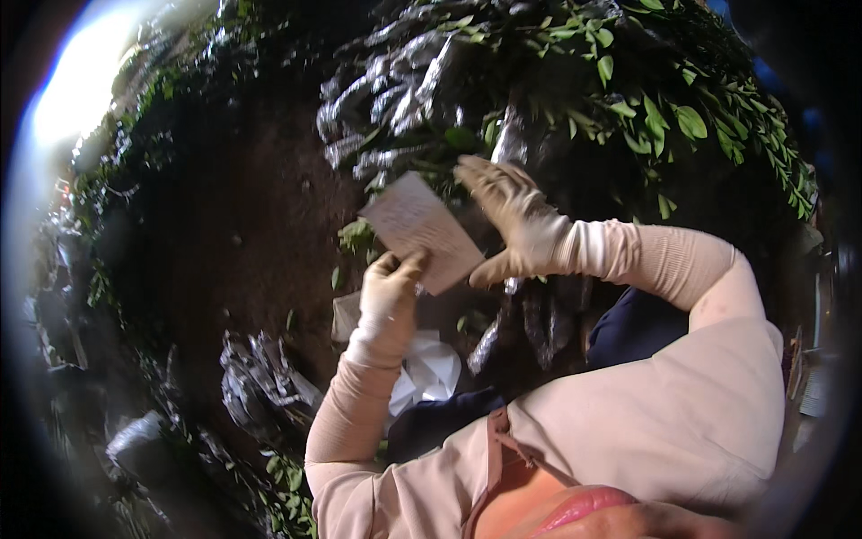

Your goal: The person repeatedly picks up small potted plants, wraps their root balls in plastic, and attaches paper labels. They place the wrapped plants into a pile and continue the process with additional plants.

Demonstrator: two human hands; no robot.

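Observation:
My left hand (pixel 394 290), in a tan work glove, pinches the lower left edge of a pale rectangular card (pixel 424 232) between thumb and fingers. The card is tilted and bears lines of writing. My right hand (pixel 512 219), gloved alike, is spread with its fingers apart beside the card's right edge. Its thumb lies close to the card's right corner; whether they touch I cannot tell. Beyond both hands lies a pile of leafy cuttings or saplings (pixel 653 121), with stem ends in shiny wrapping (pixel 417 81).
Crumpled white sheeting (pixel 431 370) lies by my dark-clad leg (pixel 444 424). Left of it are a shiny wrapped bundle (pixel 262 384) and a small pale flat piece (pixel 345 316). More foliage (pixel 286 482) lines the lower left. Dark bare soil (pixel 269 202) shows at left.

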